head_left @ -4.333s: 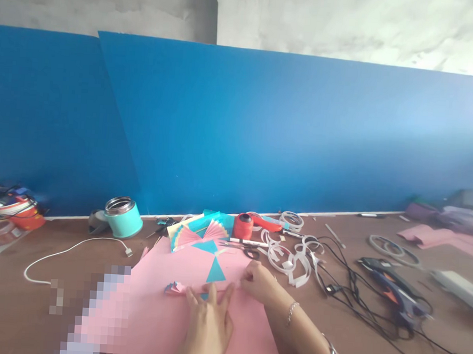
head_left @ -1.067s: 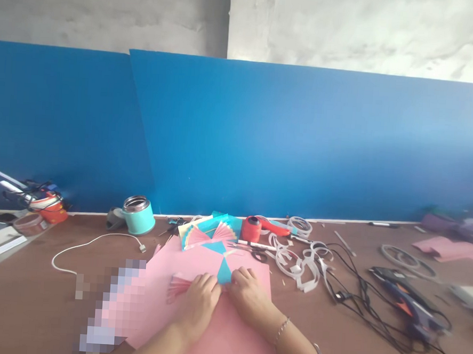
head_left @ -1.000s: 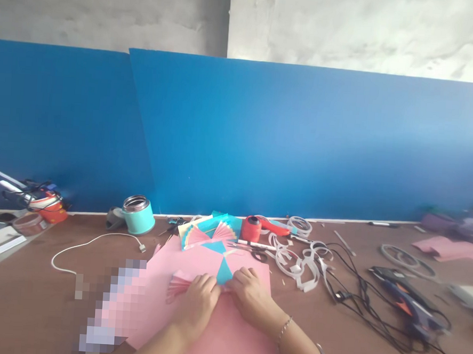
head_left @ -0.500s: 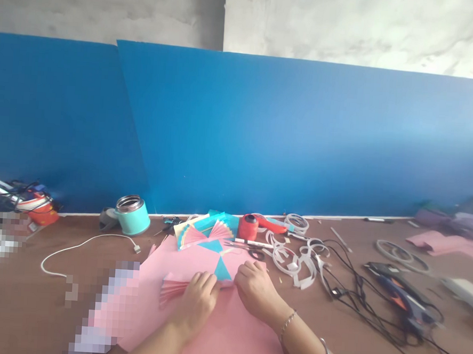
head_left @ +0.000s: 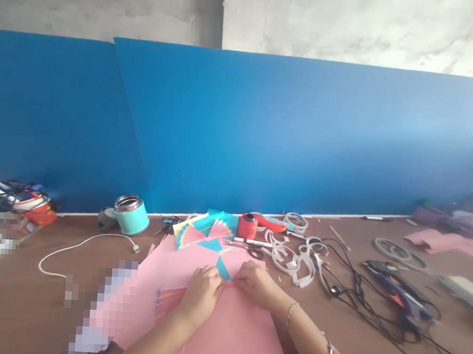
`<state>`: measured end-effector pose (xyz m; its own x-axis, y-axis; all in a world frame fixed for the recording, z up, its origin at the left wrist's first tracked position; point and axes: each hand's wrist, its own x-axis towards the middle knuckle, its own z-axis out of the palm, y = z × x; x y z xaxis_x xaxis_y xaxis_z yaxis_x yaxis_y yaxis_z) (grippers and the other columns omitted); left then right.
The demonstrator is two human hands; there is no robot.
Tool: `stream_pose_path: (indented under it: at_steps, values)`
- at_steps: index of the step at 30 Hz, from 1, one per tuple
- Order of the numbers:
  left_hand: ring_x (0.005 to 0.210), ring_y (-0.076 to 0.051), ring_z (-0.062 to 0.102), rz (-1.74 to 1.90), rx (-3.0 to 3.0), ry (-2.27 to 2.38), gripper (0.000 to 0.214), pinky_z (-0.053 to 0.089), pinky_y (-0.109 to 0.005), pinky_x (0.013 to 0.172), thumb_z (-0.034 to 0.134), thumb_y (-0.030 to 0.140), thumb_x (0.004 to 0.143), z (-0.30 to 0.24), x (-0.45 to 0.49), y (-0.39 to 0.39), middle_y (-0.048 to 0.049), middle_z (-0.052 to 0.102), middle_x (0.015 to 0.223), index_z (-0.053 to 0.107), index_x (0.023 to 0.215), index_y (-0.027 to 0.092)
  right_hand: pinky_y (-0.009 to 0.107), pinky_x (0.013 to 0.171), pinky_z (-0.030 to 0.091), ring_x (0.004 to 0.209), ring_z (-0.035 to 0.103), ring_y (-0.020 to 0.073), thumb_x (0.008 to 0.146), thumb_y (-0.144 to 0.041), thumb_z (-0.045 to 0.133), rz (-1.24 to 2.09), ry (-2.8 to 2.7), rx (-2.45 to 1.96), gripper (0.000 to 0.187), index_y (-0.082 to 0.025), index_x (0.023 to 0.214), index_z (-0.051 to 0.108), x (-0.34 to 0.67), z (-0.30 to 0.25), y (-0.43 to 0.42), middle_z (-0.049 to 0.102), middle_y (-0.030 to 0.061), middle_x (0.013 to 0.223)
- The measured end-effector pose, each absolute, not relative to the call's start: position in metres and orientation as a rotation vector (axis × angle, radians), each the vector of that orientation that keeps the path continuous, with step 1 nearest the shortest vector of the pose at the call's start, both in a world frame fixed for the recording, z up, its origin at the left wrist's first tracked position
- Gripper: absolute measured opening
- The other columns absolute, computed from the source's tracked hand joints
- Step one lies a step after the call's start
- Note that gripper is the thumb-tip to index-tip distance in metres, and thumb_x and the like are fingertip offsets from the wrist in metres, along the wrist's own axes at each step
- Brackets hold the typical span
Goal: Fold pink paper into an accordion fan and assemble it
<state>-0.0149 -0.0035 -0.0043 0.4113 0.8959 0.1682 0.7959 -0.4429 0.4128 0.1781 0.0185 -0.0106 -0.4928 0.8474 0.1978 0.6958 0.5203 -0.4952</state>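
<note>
Pleated paper fan (head_left: 168,301), pink, blue-edged: on the smooth pink sheet (head_left: 230,337), pinched in the left hand's (head_left: 203,290) grip. Right hand (head_left: 252,282): over the sheet, grip bunched, contents unclear. Flat blue triangle (head_left: 222,268): on the sheet.

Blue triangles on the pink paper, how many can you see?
2: an upper triangle below the far pleated fan, and a lower triangle just beyond the left hand and right hand. The hands may hide more.

The left hand (head_left: 202,295) partly hides the pleated pink paper (head_left: 168,301).
</note>
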Motion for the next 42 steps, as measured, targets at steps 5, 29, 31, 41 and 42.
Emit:
stream_pose_path:
  at_steps: [5, 29, 31, 41, 42]
  values:
    - [0.085, -0.018, 0.059, 0.518, 2.217, 1.625, 0.018, 0.04, -0.028, 0.075, 0.054, 0.013, 0.079, -0.001, -0.013, 0.005, -0.0046, 0.066, 0.082, 0.069, 0.072, 0.02, 0.027, 0.074, 0.043, 0.08, 0.055, 0.0154, 0.079, -0.012, 0.055, 0.551, -2.18, -1.413, 0.018, -0.016, 0.063, 0.064, 0.177, -0.016, 0.024, 0.059, 0.0025, 0.081]
    - [0.098, -0.032, 0.061, 0.038, 2.176, 1.781, 0.028, 0.044, -0.038, 0.079, 0.06, 0.036, 0.069, 0.016, -0.007, 0.036, -0.0164, 0.068, 0.097, 0.066, 0.086, 0.015, 0.027, 0.067, 0.033, 0.085, 0.052, 0.0193, 0.078, -0.021, 0.055, 0.514, -2.297, -1.74, 0.016, -0.016, 0.063, 0.052, 0.166, -0.002, 0.036, 0.058, 0.0075, 0.089]
    - [0.099, -0.031, 0.059, 0.049, 2.2, 1.784, 0.024, 0.042, -0.039, 0.081, 0.06, 0.035, 0.072, 0.018, -0.007, 0.033, -0.0152, 0.068, 0.096, 0.065, 0.084, 0.015, 0.027, 0.067, 0.033, 0.086, 0.052, 0.0201, 0.077, -0.02, 0.055, 0.505, -2.289, -1.754, 0.012, -0.015, 0.066, 0.054, 0.164, 0.0, 0.035, 0.059, 0.0085, 0.089]
    - [0.081, -0.021, 0.055, 0.292, 3.009, 1.586, 0.022, 0.043, -0.034, 0.072, 0.05, 0.003, 0.079, -0.023, 0.006, -0.009, -0.0048, 0.061, 0.076, 0.068, 0.076, 0.017, 0.029, 0.079, 0.038, 0.086, 0.056, 0.0213, 0.079, -0.015, 0.053, 0.375, -2.312, -1.711, 0.004, -0.014, 0.076, 0.056, 0.163, -0.002, 0.029, 0.061, 0.0103, 0.089]
    - [0.079, -0.021, 0.055, 0.302, 3.049, 1.608, 0.021, 0.044, -0.034, 0.071, 0.052, 0.003, 0.077, -0.031, 0.007, -0.013, -0.0048, 0.061, 0.074, 0.069, 0.076, 0.016, 0.029, 0.08, 0.038, 0.087, 0.057, 0.0212, 0.079, -0.016, 0.053, 0.366, -2.32, -1.709, 0.004, -0.014, 0.077, 0.056, 0.163, -0.003, 0.029, 0.061, 0.0104, 0.089]
